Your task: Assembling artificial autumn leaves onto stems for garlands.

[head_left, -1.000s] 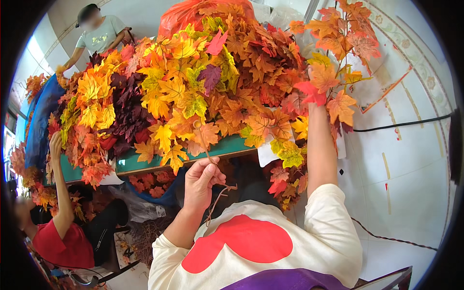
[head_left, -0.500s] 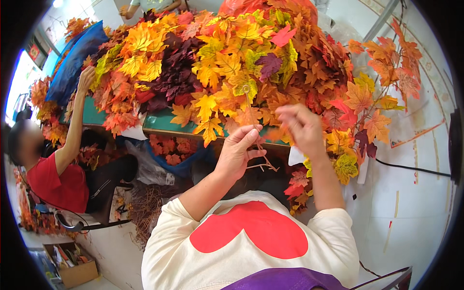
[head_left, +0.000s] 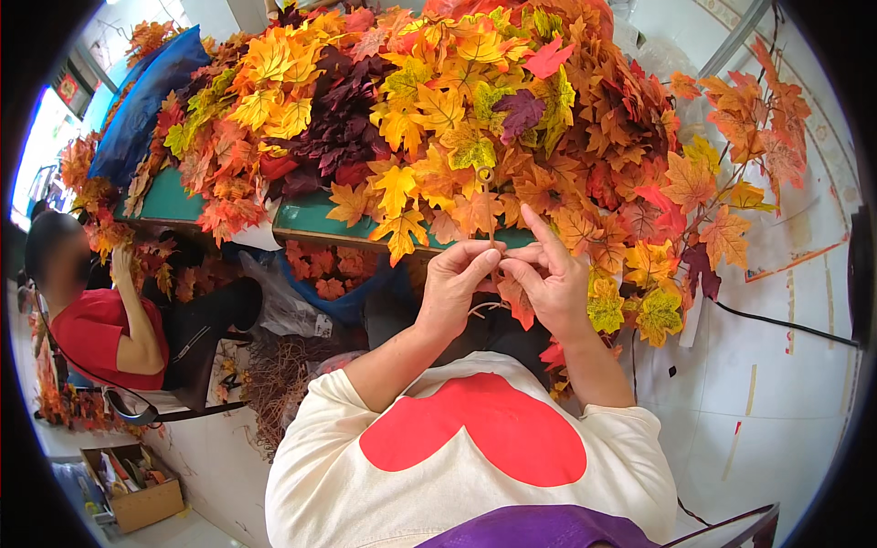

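Observation:
Just in front of the table edge, my left hand pinches a thin brown artificial twig between thumb and fingers. The twig stands upright, with a small loop at its top and bent side branches below my fingers. My right hand meets it there, thumb and fingers closed and the index finger raised. From its pinch hangs an orange artificial maple leaf, close against the twig. My fingertips hide where leaf and twig come together.
Heaps of yellow, orange, dark purple and red artificial leaves cover the green table. A leafy branch leans at the right. At the left sits a person in a red shirt. Bare brown twigs lie near a cardboard box.
My right hand, blurred and apart before, has come down to the twig with the orange leaf. The other person's arm has drawn back from the heap.

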Available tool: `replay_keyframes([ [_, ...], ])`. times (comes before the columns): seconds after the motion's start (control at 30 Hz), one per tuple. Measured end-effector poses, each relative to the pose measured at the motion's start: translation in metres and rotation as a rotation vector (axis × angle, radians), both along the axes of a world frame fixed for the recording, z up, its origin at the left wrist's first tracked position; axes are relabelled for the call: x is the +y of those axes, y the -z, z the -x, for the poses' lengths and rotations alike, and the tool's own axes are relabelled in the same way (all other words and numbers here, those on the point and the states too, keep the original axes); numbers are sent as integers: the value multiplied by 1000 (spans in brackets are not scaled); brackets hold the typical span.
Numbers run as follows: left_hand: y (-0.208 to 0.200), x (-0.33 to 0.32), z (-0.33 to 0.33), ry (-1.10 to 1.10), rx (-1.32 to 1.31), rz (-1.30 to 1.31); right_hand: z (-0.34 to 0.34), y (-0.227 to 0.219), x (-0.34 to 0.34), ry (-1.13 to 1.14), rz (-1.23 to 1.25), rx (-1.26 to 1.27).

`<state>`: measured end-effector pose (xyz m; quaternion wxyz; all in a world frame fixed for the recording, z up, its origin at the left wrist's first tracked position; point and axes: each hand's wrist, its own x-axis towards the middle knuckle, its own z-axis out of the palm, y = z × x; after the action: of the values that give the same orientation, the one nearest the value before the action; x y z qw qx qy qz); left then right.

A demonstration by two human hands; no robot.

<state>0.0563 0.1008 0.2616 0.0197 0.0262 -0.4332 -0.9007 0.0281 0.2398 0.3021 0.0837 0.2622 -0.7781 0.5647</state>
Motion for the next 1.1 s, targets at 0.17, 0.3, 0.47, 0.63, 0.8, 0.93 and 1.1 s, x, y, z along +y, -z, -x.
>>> replay_keyframes([
  [0.17,-3,2,1,-4,9,35,1,8,1,14,48,-12],
  [0.3,-1,2,2,-24,46,108,1,8,1,-1,78,-37],
  [0.47,10,4,7,-251,268,604,2,9,4,9,99,-178],
  [0.63,-3,4,-1,-312,447,1037,0,12,6,63,72,-110],
  [0.8,-1,4,-5,-291,513,1171,2,21,10,72,22,-82],
  [0.93,9,2,-3,-180,461,1091,17,31,15,-73,185,-376],
  [1.1,28,8,-7,13,61,486,28,42,11,-156,297,-440],
])
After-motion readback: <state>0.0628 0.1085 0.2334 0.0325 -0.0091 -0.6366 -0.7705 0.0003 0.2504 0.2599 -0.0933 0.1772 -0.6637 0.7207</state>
